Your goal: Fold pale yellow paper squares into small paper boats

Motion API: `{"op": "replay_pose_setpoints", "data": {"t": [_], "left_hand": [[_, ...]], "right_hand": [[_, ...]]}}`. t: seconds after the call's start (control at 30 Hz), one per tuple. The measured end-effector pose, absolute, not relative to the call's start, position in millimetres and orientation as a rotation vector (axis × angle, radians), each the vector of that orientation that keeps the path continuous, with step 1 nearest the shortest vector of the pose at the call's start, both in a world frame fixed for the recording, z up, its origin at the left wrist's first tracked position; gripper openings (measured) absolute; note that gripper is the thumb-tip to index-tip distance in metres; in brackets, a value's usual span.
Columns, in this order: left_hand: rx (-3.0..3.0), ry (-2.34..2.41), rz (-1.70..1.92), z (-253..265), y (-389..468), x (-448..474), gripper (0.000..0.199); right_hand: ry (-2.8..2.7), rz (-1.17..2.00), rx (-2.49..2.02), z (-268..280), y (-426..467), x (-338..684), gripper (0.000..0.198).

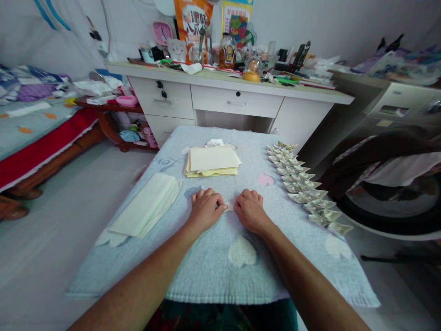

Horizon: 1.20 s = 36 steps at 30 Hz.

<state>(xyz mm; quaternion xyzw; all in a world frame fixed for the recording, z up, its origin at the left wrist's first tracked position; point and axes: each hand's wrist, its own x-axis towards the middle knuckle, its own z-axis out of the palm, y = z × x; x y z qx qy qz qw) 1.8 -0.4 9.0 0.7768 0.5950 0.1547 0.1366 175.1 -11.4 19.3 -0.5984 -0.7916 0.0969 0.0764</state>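
Above the middle of the cloth-covered table, my left hand [206, 209] and my right hand [250, 208] are close together with fingers curled. Between them shows a small pale piece of folded paper [230, 207], pinched at either end. Most of it is hidden by my fingers. Just beyond my hands lies a stack of cream and yellow paper sheets [212, 158]. To the left of my left hand rests a pile of long, pale green-white paper sheets [144, 204]. Along the right side, several boat-shaped folded papers [303, 186] stand in a slanting row.
A light blue cloth [206, 276] with heart patterns covers the table. Behind it stands a white desk [237, 96] crowded with jars, bags and small items. A front-loading washing machine [389, 105] is at the right, and a bed [37, 124] at the left.
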Motion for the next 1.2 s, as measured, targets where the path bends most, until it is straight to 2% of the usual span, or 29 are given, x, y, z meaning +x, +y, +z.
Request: {"op": "replay_pose_setpoints", "data": {"t": [0.13, 0.33, 0.73, 0.97, 1.2], "left_hand": [[2.255, 1.730, 0.448, 9.5, -1.0, 2.2, 0.018], [2.273, 1.729, 0.464, 8.9, -2.3, 3.0, 0.017], [2.218, 1.642, 0.350, 15.0, 1.5, -3.6, 0.015], [2.250, 1.640, 0.377, 11.9, 1.9, -4.2, 0.015], [2.253, 1.577, 0.336, 12.1, 3.5, -8.7, 0.015]], "right_hand": [[-2.331, 0.298, -1.765, 19.6, -13.1, 175.6, 0.015], [-2.317, 0.182, -1.768, 18.7, -15.7, 169.8, 0.028], [-2.336, 0.174, -1.862, 19.8, -15.2, 164.5, 0.026], [-2.344, 0.187, -1.835, 21.0, -15.4, 164.7, 0.036], [-2.340, 0.157, -1.863, 21.4, -15.7, 162.2, 0.033]]}}
